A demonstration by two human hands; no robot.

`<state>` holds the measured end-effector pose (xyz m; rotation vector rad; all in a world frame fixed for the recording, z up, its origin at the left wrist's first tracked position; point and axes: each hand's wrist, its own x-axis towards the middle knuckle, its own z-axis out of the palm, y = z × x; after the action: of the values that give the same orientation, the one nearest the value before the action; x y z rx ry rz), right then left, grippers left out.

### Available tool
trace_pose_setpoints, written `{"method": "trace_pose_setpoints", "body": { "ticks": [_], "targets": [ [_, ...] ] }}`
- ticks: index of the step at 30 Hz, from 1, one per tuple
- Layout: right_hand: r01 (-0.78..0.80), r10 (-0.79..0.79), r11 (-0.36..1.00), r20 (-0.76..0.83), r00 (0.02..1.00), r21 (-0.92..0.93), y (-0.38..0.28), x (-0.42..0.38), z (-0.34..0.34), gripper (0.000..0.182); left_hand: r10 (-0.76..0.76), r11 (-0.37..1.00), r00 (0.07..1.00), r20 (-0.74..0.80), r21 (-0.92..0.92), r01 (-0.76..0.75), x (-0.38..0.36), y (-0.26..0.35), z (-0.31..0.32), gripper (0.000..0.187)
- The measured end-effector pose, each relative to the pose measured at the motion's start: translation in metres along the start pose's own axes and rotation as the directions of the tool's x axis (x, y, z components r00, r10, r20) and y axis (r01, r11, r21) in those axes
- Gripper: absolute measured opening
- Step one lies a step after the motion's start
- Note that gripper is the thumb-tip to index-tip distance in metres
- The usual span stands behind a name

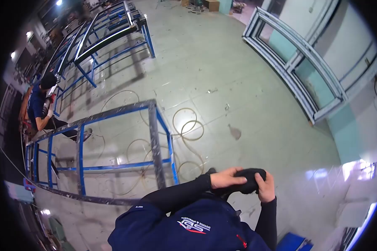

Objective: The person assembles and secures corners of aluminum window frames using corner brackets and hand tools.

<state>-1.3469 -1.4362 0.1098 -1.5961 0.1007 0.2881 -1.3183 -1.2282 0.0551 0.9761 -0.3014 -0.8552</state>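
Observation:
A dark, soft-looking black cloth item [250,180] is held in front of my body, between my two hands. My left hand [229,178] grips its left side, with the thumb lying across the top. On the other side, my right hand [265,187] is closed around its right edge, thumb upward. The item is bunched up, and I cannot make out its exact kind. Black sleeves cover both my forearms.
A blue-legged metal frame table [157,146] stands close on my left. A thin hose [188,138] lies coiled on the floor. Another worker [40,102] is at the far left near more blue stands [90,77]. A window frame [295,62] leans at the right wall.

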Motion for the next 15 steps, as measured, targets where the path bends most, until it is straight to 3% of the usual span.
{"method": "trace_pose_setpoints", "body": {
  "ticks": [1, 3, 5, 7, 8, 10, 11, 12, 14, 15],
  "targets": [
    [0.046, -0.034, 0.988, -0.082, 0.996, 0.145, -0.006, 0.028, -0.01, 0.026, 0.028, 0.999, 1.0, 0.002, 0.037, -0.028, 0.035, 0.02, -0.001, 0.047],
    [0.033, -0.016, 0.98, -0.086, 0.996, 0.194, -0.014, 0.082, -0.046, 0.025, -0.156, 0.966, 0.98, 0.122, 0.226, 0.126, 0.099, 0.061, -0.018, 0.049],
    [-0.036, 0.039, 0.983, -0.016, 0.999, 0.183, -0.031, 0.134, -0.077, 0.023, -0.239, 0.897, 0.968, 0.077, 0.399, 0.189, 0.146, 0.11, -0.034, 0.054],
    [0.032, 0.003, 0.962, -0.127, 0.992, 0.273, -0.03, 0.207, -0.085, 0.023, -0.165, 0.981, 0.985, 0.054, 0.116, 0.158, 0.199, 0.119, -0.078, 0.055],
    [0.086, -0.018, 0.948, -0.219, 0.976, 0.306, -0.016, 0.248, -0.096, 0.021, -0.127, 0.975, 0.982, -0.138, 0.162, 0.149, 0.226, 0.124, -0.11, 0.054],
    [0.082, 0.037, 0.93, -0.315, 0.949, 0.358, -0.013, 0.326, -0.112, 0.019, -0.065, 0.998, 0.956, -0.287, -0.017, 0.063, 0.267, 0.161, -0.194, 0.054],
    [0.078, 0.067, 0.923, -0.357, 0.932, 0.377, -0.013, 0.364, -0.12, 0.019, -0.114, 0.992, 0.869, -0.482, -0.101, 0.075, 0.286, 0.17, -0.243, 0.055],
    [0.055, 0.085, 0.926, -0.346, 0.934, 0.374, -0.014, 0.405, -0.132, 0.018, -0.169, 0.952, 0.83, -0.531, -0.305, -0.002, 0.297, 0.195, -0.286, 0.054],
    [0.022, 0.101, 0.942, -0.345, 0.933, 0.335, -0.024, 0.482, -0.153, 0.019, -0.115, 0.887, 0.669, -0.734, -0.38, -0.264, 0.309, 0.224, -0.379, 0.052],
    [0.015, 0.101, 0.946, -0.337, 0.936, 0.324, -0.033, 0.528, -0.155, 0.019, -0.118, 0.792, 0.637, -0.761, -0.459, -0.402, 0.307, 0.227, -0.427, 0.051]
  ]
}}
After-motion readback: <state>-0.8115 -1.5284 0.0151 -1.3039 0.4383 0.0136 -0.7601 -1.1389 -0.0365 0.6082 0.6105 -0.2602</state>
